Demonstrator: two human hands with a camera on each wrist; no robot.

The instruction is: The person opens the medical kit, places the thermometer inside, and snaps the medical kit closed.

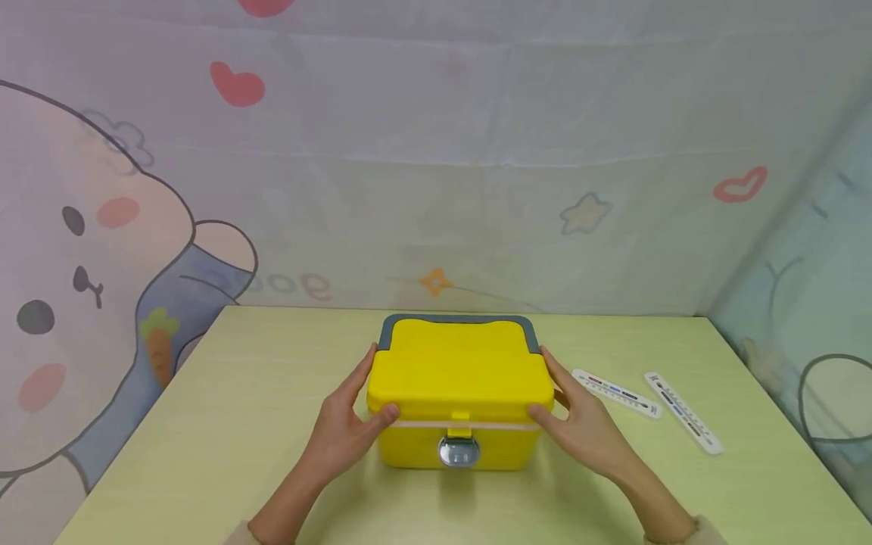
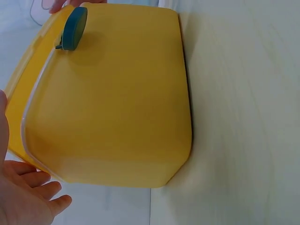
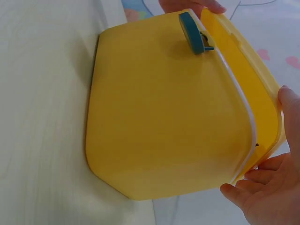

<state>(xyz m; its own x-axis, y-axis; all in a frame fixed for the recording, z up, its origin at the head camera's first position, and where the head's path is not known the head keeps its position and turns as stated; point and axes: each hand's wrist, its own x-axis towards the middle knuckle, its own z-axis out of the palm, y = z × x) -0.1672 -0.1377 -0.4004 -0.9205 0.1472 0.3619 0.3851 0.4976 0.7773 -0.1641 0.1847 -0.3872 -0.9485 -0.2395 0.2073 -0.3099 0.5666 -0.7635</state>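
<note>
A yellow storage box [image 1: 459, 446] with a grey handle [image 1: 458, 319] folded around the back of its lid [image 1: 463, 371] stands on the table. My left hand [image 1: 343, 433] holds the lid's left side, thumb at the front corner. On the opposite side, my right hand [image 1: 587, 431] grips the lid in the same way. Both wrist views show the lid tilted up at the front, with a gap above the white seal line. The round front latch [image 3: 191, 33] hangs loose from the box front. What lies inside is hidden.
Two white thermometer strips, one nearer the box [image 1: 616, 393] and one farther right [image 1: 683, 413], lie on the pale wooden table [image 1: 225, 424]. A printed cloth [image 1: 409, 204] hangs behind the table, and another cloth [image 1: 817, 318] stands along its right side.
</note>
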